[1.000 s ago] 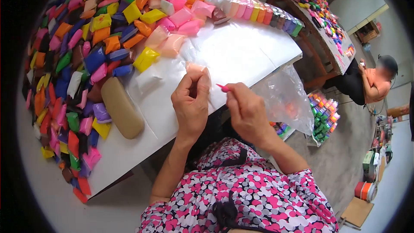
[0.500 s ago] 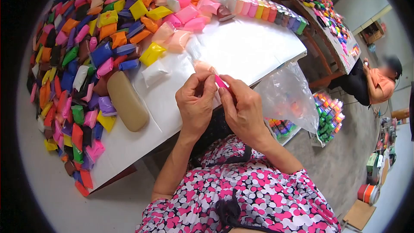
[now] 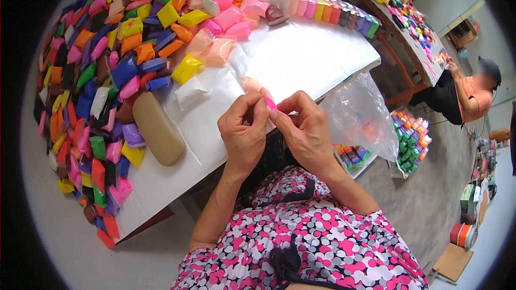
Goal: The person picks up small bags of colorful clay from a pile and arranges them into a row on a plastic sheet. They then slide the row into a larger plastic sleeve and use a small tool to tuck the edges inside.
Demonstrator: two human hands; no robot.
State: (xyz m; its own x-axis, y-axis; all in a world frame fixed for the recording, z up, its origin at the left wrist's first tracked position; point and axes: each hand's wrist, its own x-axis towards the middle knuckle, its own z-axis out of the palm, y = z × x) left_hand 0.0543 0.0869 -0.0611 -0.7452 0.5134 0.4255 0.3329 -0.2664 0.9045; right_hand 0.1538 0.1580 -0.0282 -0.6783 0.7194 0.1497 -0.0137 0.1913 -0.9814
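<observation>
A narrow bright pink piece (image 3: pixel 270 103) sits between the fingertips of my two hands, above the table's front edge. Its kind is hard to make out. My left hand (image 3: pixel 244 131) is closed in a pinch at its left side. Thumb and fingers of my right hand (image 3: pixel 305 134) pinch it from the right. Just beyond the fingertips lies a peach packet (image 3: pixel 250 84), partly hidden by my left hand. A white packet (image 3: pixel 192 93) rests to the left of it, near a yellow packet (image 3: pixel 187 69).
Many coloured packets (image 3: pixel 126 70) are heaped across the table's left and back. A tan oval case (image 3: pixel 158 129) lies beside them. A clear-wrapped row of packets (image 3: pixel 328 9) is at the back right. A plastic bag (image 3: pixel 359 113) hangs off the edge above filled baskets (image 3: pixel 411 142). Another person (image 3: pixel 473 94) sits at the far table.
My right-hand fingers have shifted on the pink piece, and less of it shows now. My left hand stays nearly in place. The seated person's hands have risen toward the far table.
</observation>
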